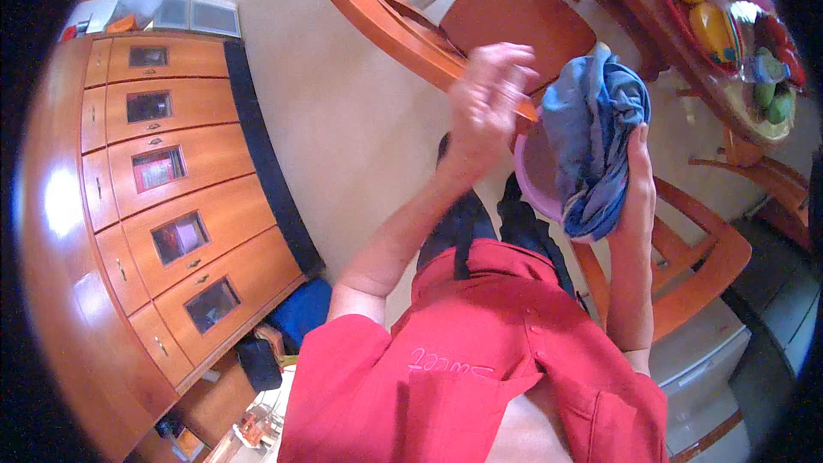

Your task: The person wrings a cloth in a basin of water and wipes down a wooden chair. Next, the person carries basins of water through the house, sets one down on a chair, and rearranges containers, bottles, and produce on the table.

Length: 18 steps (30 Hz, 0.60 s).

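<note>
A bunched blue cloth (595, 141) lies in my right hand (638, 167), with the thumb along its outer side and the other fingers hidden. Below and behind the cloth shows the rim of a pink basin (528, 186). The cloth covers most of it, and I cannot tell what supports it. My left hand (492, 93), blurred, is over the top of an orange wooden chair's backrest (398, 32). Its fingers are bent and somewhat apart, with nothing seen in them; whether it touches the chair is unclear.
A wooden cabinet (186, 193) with small glass panes runs along the left. At upper right, a glossy table (643, 0) bears a red-rimmed basket (669, 13) of yellow fruit and some green fruit (781, 106). A second wooden chair (720, 283) is at my right.
</note>
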### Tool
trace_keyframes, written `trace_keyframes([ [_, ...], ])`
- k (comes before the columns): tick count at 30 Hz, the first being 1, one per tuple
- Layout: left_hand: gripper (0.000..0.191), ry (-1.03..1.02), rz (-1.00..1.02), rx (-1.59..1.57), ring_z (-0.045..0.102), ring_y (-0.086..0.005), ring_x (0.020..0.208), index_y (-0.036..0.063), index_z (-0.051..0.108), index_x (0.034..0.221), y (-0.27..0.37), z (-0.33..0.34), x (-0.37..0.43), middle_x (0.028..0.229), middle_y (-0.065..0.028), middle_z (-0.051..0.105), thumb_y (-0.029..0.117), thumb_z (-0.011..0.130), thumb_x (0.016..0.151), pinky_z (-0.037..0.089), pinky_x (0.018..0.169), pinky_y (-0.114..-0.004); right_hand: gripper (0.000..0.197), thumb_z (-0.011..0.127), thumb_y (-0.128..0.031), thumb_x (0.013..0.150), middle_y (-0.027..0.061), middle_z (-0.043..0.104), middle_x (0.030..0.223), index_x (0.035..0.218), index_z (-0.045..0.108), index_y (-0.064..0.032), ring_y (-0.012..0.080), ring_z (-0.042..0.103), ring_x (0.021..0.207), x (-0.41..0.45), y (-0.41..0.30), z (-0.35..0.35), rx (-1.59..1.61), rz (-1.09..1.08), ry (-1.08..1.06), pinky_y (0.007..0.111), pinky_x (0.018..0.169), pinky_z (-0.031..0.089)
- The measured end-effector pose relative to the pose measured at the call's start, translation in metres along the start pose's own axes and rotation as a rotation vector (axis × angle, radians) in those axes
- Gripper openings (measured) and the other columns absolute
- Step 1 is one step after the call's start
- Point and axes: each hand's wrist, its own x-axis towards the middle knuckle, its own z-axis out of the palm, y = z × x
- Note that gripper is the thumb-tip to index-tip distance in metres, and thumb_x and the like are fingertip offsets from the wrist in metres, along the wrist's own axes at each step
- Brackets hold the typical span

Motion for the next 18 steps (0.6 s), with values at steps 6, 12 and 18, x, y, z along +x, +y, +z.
trace_keyframes([
  [6, 0.015, 0.274, 0.005, 0.429, 0.055, -0.0090, 0.077, 0.0039, 0.059, 0.095, -0.036, -0.132, 0.084, 0.088, -0.0026, 0.060, 0.008, 0.047, 0.087, 0.047, 0.062, -0.022, 0.074, 0.064, -0.033, 0.073, 0.0223, 0.029, 0.133, 0.131, 0.029, -0.0056, 0.0369, 0.023, 0.125, 0.022, 0.060, 0.074, -1.558, -0.622, -0.032, 0.042, 0.102, 0.019],
  [12, 0.016, 0.273, 0.408, 1.005, 0.058, -0.0191, 0.077, 0.0057, 0.061, 0.094, -0.063, -0.208, 0.189, 0.089, -0.0073, 0.062, 0.007, 0.051, 0.081, 0.047, 0.068, -0.030, 0.072, 0.071, -0.022, 0.063, 0.0151, 0.051, 0.103, 0.125, 0.037, -0.0093, 0.0299, 0.051, 0.090, 0.057, 0.101, 0.077, -1.747, -0.820, -0.084, 0.040, 0.072, 0.040],
  [18, 0.022, -0.022, -0.016, 0.524, 0.055, -0.0132, 0.090, 0.0050, 0.063, 0.100, -0.098, -0.246, 0.226, 0.092, -0.0046, 0.062, 0.009, 0.050, 0.082, 0.040, 0.083, -0.024, 0.062, 0.069, -0.023, 0.063, 0.0126, 0.053, 0.099, 0.117, 0.043, -0.0084, 0.0289, 0.052, 0.087, 0.078, 0.112, 0.129, -1.777, -0.742, -0.079, 0.040, 0.069, 0.041],
])
